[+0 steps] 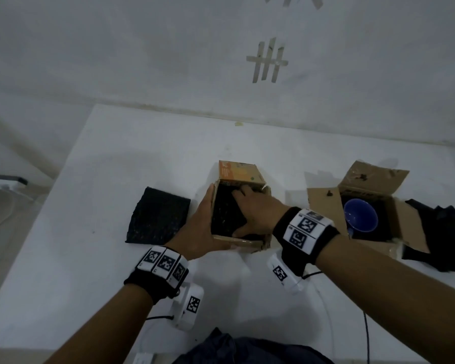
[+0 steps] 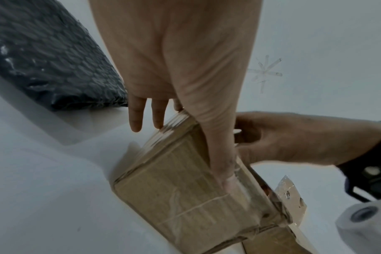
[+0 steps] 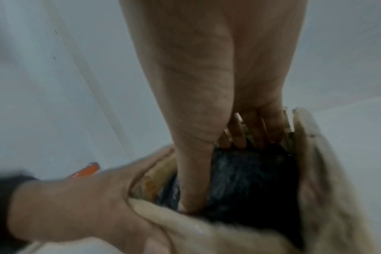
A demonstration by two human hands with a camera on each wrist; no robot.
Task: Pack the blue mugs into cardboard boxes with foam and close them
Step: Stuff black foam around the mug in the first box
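The cardboard box (image 1: 239, 174) was braced by the flat left hand (image 1: 197, 229) so black foam (image 1: 222, 214) could be pressed inside by the outstretched right hand (image 1: 258, 214).

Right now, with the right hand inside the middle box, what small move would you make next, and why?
Probably push the black foam down flush with the right hand: it lies spread on the foam, the left hand braces the left wall of the middle box, and the flaps stand open.
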